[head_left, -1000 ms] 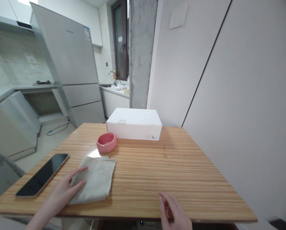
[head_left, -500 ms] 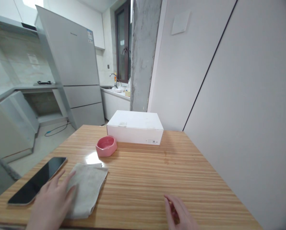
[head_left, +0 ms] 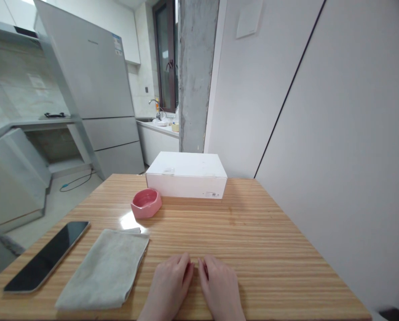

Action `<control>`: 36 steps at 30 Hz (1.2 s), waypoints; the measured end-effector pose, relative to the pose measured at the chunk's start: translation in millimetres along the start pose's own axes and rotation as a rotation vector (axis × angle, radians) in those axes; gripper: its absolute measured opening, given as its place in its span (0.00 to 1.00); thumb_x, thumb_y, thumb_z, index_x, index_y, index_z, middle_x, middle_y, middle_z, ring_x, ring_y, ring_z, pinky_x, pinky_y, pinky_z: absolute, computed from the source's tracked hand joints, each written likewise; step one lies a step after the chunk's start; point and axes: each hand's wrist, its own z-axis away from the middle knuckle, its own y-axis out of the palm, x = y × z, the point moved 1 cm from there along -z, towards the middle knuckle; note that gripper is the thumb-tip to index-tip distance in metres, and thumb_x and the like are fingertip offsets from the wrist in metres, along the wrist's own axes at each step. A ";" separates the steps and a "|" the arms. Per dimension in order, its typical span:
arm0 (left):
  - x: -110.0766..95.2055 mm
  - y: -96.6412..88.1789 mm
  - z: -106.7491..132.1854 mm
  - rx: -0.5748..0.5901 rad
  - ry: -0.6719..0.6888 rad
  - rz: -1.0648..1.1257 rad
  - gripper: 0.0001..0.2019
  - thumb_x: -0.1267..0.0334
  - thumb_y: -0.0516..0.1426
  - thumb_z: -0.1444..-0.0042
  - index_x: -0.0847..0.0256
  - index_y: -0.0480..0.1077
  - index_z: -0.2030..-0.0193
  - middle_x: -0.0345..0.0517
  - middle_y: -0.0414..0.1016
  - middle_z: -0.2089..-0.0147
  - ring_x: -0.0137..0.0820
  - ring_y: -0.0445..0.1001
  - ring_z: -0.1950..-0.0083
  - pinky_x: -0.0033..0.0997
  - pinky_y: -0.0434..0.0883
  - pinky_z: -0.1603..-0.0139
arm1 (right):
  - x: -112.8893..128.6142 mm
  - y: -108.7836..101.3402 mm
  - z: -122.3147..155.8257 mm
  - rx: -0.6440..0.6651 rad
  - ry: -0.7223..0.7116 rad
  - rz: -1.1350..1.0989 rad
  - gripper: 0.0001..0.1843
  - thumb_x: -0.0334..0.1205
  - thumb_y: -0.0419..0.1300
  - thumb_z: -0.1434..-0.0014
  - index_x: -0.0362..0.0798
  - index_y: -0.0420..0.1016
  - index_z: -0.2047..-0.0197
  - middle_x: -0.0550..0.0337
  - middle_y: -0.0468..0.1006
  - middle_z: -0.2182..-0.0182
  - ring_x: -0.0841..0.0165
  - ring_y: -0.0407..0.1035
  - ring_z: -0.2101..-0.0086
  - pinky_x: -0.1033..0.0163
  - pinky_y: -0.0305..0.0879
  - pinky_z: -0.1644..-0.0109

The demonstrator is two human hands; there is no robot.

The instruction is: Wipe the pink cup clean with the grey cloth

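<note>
My left hand (head_left: 171,283) and my right hand (head_left: 219,285) lie side by side, palms down, on the wooden table (head_left: 253,232) near its front edge. The fingers of both are stretched flat and hold nothing. A folded grey cloth (head_left: 105,267) lies just left of my left hand, not touched. Further left rests a dark phone (head_left: 47,255), screen up.
A pink bowl (head_left: 146,203) stands behind the cloth, with a white box (head_left: 187,174) at the table's far edge. A white wall runs along the right. A fridge (head_left: 95,93) and kitchen counters lie beyond on the left.
My left hand has come off the cloth and moved right. My right hand has moved left and flattened. Both now rest together at the table's middle front.
</note>
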 end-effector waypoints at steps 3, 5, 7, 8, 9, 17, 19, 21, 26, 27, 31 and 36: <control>3.4 3.1 1.9 -0.007 0.002 0.009 0.09 0.68 0.49 0.40 0.57 0.65 0.70 0.41 0.75 0.72 0.32 0.74 0.71 0.27 0.62 0.72 | 0.5 -1.6 1.0 -0.028 -0.028 -0.013 0.27 0.43 0.33 0.31 0.51 0.64 0.76 0.63 0.71 0.82 0.70 0.68 0.81 0.65 0.52 0.75; 4.7 4.2 3.9 -0.019 0.007 0.013 0.09 0.68 0.49 0.40 0.57 0.65 0.70 0.41 0.74 0.72 0.32 0.74 0.70 0.27 0.61 0.71 | 0.8 -3.0 1.8 -0.039 -0.038 -0.030 0.27 0.43 0.34 0.31 0.51 0.63 0.76 0.63 0.70 0.82 0.70 0.68 0.80 0.65 0.52 0.74; 4.9 5.0 5.6 -0.030 0.013 0.017 0.09 0.68 0.49 0.40 0.57 0.65 0.71 0.41 0.74 0.71 0.32 0.74 0.70 0.27 0.61 0.71 | 1.0 -4.1 2.6 -0.042 -0.042 -0.043 0.27 0.43 0.34 0.31 0.51 0.63 0.76 0.63 0.70 0.81 0.70 0.67 0.80 0.65 0.53 0.74; 4.8 5.2 6.1 -0.032 0.014 0.020 0.09 0.68 0.49 0.40 0.57 0.65 0.71 0.41 0.74 0.71 0.32 0.74 0.70 0.28 0.61 0.71 | 1.1 -4.5 2.9 -0.042 -0.043 -0.047 0.27 0.43 0.34 0.31 0.50 0.63 0.76 0.62 0.70 0.81 0.70 0.67 0.80 0.65 0.53 0.74; 4.7 5.3 6.3 -0.034 0.014 0.025 0.09 0.68 0.49 0.40 0.57 0.65 0.71 0.41 0.74 0.71 0.32 0.74 0.70 0.28 0.61 0.71 | 1.0 -4.8 3.1 -0.041 -0.043 -0.051 0.27 0.43 0.34 0.31 0.50 0.63 0.76 0.62 0.70 0.81 0.70 0.67 0.80 0.66 0.53 0.74; 3.7 3.0 3.8 -0.037 0.020 0.034 0.09 0.68 0.49 0.40 0.57 0.64 0.72 0.41 0.74 0.72 0.32 0.73 0.70 0.28 0.61 0.71 | 1.2 -7.1 3.0 -0.028 -0.053 -0.071 0.26 0.42 0.35 0.30 0.50 0.63 0.76 0.62 0.70 0.81 0.71 0.66 0.80 0.66 0.53 0.74; 3.4 2.4 3.9 -0.031 0.019 0.034 0.09 0.69 0.49 0.40 0.57 0.64 0.71 0.41 0.74 0.71 0.32 0.74 0.70 0.28 0.61 0.71 | 1.4 -7.5 3.4 -0.024 -0.054 -0.067 0.27 0.42 0.34 0.30 0.50 0.63 0.76 0.62 0.70 0.81 0.71 0.66 0.80 0.66 0.53 0.74; 3.3 2.3 4.5 -0.027 0.016 0.035 0.09 0.69 0.49 0.40 0.57 0.64 0.71 0.41 0.74 0.71 0.32 0.74 0.70 0.28 0.61 0.71 | 1.5 -7.8 3.7 -0.022 -0.059 -0.067 0.27 0.42 0.34 0.30 0.50 0.63 0.76 0.62 0.70 0.81 0.71 0.66 0.80 0.65 0.53 0.74; 3.6 3.7 5.7 -0.031 0.016 0.035 0.10 0.68 0.49 0.40 0.57 0.64 0.71 0.41 0.74 0.72 0.32 0.74 0.70 0.28 0.61 0.71 | 1.3 -7.7 3.1 -0.031 -0.053 -0.068 0.27 0.43 0.34 0.30 0.50 0.63 0.77 0.62 0.70 0.81 0.71 0.66 0.80 0.66 0.52 0.74; 3.8 4.0 5.5 -0.031 0.016 0.036 0.10 0.68 0.49 0.40 0.57 0.64 0.71 0.41 0.74 0.72 0.32 0.74 0.70 0.28 0.61 0.71 | 1.3 -7.6 3.0 -0.033 -0.052 -0.069 0.27 0.43 0.34 0.30 0.50 0.63 0.77 0.62 0.70 0.81 0.71 0.66 0.80 0.66 0.52 0.74; 4.3 3.8 4.0 -0.022 0.001 0.052 0.10 0.67 0.49 0.39 0.57 0.64 0.71 0.41 0.74 0.72 0.32 0.74 0.70 0.28 0.61 0.71 | 1.4 -7.1 3.3 -0.035 -0.047 -0.079 0.27 0.43 0.35 0.30 0.50 0.63 0.76 0.62 0.70 0.81 0.72 0.66 0.80 0.66 0.53 0.73; 4.9 3.9 3.8 -0.012 -0.009 0.062 0.09 0.67 0.48 0.39 0.57 0.65 0.70 0.41 0.74 0.71 0.32 0.74 0.70 0.28 0.61 0.70 | 1.3 -6.7 3.1 -0.045 -0.042 -0.078 0.26 0.43 0.36 0.30 0.50 0.63 0.76 0.62 0.70 0.81 0.71 0.66 0.79 0.66 0.53 0.73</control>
